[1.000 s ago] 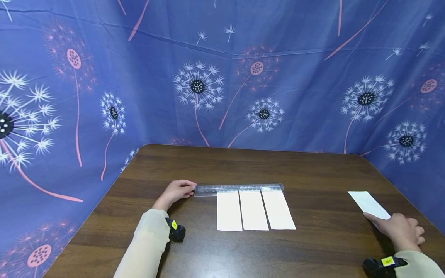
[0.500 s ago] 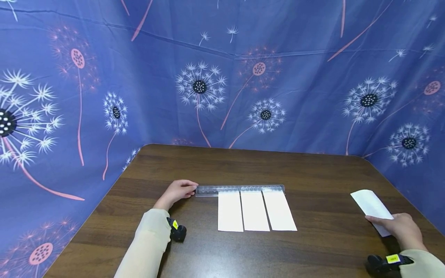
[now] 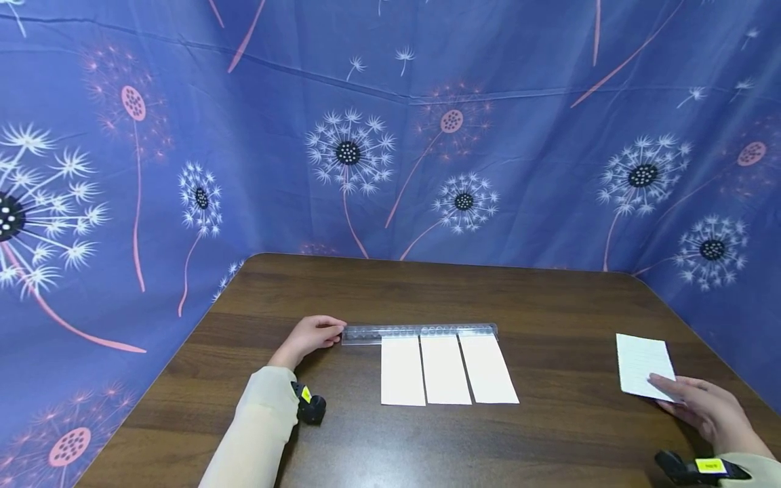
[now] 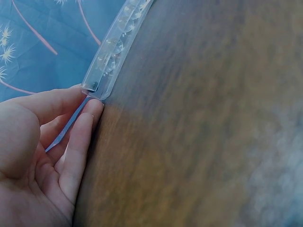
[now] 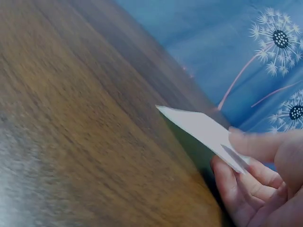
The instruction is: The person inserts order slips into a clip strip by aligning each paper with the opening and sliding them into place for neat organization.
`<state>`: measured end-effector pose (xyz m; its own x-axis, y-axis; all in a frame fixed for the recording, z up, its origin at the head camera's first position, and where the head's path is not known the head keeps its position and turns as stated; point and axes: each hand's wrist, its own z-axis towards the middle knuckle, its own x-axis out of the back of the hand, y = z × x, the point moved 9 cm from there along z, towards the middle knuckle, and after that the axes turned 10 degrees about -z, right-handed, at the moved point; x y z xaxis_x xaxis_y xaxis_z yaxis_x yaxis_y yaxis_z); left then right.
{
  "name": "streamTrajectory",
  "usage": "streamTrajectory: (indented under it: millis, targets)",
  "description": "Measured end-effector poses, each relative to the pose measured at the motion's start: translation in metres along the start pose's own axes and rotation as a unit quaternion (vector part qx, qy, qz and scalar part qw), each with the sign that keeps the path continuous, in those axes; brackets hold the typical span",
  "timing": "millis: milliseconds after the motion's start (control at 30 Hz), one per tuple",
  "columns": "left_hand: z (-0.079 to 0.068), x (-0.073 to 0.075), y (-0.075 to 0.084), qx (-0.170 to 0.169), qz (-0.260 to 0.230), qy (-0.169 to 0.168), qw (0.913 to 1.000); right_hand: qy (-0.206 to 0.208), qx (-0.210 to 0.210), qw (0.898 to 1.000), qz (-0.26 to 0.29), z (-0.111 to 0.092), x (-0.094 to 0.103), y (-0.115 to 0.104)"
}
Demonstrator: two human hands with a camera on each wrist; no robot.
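Observation:
My left hand pinches the left end of a long clear plastic strip with rounded bumps along it; the left wrist view shows thumb and fingertips at the strip's end. Three white paper cards, a left card, a middle card and a right card, lie side by side with their top edges at the strip. At the far right my right hand holds another white card, thumb on top and fingers beneath. That card is tilted above the table in the right wrist view.
The brown wooden table has a blue dandelion-print cloth hanging behind it and along both sides. A black wrist camera sits on the left wrist, another camera on the right.
My right hand has lifted the white card off the table and turned it so its face shows more. The left hand, the strip and the three cards have stayed put.

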<state>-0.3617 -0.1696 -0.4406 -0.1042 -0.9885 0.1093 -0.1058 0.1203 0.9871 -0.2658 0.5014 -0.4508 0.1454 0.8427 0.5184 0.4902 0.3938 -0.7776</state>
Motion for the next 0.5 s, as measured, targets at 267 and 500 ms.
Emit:
streamTrajectory:
  millis: [267,500]
  targets:
    - [0.0,0.001,-0.001,-0.001,0.0,0.0,1.0,-0.041,-0.03,0.987,0.151,-0.013,-0.011,-0.001]
    - [0.001,0.002,-0.002,-0.001,0.001,0.003,1.0,-0.081,-0.034,0.984,0.156,-0.011,-0.016,0.0]
